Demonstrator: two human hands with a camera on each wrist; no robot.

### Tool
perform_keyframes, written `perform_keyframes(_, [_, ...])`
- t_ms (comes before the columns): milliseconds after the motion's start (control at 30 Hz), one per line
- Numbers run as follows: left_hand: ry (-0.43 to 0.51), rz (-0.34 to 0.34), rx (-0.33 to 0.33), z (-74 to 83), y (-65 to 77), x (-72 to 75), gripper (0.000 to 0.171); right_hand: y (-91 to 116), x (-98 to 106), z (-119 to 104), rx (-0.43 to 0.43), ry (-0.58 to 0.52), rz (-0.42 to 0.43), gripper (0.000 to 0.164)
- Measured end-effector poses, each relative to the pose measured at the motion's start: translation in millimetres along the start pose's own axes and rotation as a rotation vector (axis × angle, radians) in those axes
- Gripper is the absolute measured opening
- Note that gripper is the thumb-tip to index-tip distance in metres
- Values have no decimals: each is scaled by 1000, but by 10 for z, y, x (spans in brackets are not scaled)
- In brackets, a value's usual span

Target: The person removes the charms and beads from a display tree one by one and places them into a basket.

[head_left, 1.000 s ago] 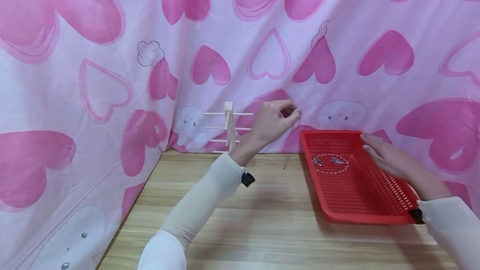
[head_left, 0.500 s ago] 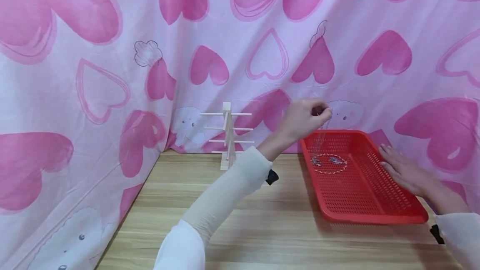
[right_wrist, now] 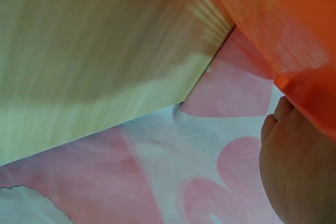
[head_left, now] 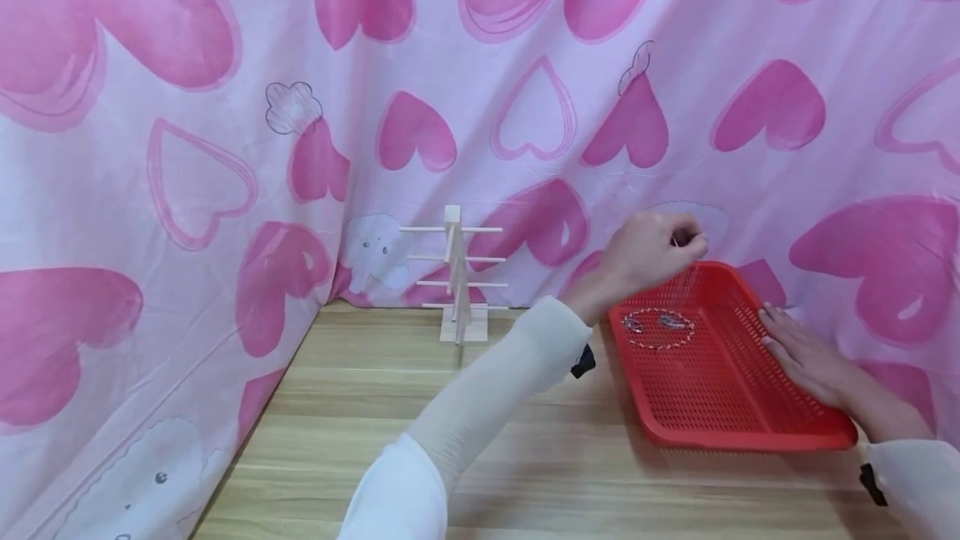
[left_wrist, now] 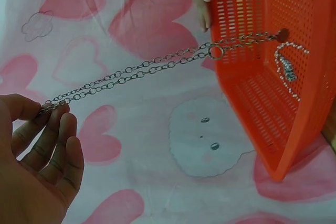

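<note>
My left hand (head_left: 654, 252) is raised over the back of a red plastic basket (head_left: 750, 439). In the left wrist view, its thumb and forefinger pinch the end of a silver chain necklace (left_wrist: 126, 77). The doubled chain hangs down into the basket, with a ring partway along and a dark round pendant (left_wrist: 283, 35) at its low end. A beaded loop (head_left: 660, 347) lies on the basket floor with small silvery pieces by it. My right hand (head_left: 806, 357) rests along the basket's right rim, fingers fairly straight; in the right wrist view the rim hides its fingertips.
A wooden peg stand (head_left: 453, 252) with several thin crossbars stands at the back of the wooden table (head_left: 360, 423), left of the basket. A pink heart-patterned cloth (head_left: 420, 23) closes off the back and left side.
My left hand has moved right with the necklace, from beside the peg stand to above the basket. The right hand has shifted slightly right and down along the rim.
</note>
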State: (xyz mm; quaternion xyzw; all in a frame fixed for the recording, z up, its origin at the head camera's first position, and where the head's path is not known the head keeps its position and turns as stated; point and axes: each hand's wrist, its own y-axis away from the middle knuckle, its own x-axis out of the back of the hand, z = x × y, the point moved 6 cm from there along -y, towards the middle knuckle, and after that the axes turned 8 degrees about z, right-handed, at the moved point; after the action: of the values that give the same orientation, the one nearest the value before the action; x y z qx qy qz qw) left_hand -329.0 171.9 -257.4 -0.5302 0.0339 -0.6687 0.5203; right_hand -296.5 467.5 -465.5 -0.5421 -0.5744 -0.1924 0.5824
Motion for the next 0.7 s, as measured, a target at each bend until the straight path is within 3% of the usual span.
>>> perform_keyframes(200, [-26, -22, -28, 36, 9, -214, 19, 35, -2, 4, 9, -5, 22, 58])
perform_keyframes(367, [-76, -142, 85, 25, 64, -469, 18, 22, -4, -3, 3, -2, 21, 57])
perform_keyframes(700, [-75, -280, 190, -22, 237, -895, 15, 40, -32, 0, -51, 4, -29, 57])
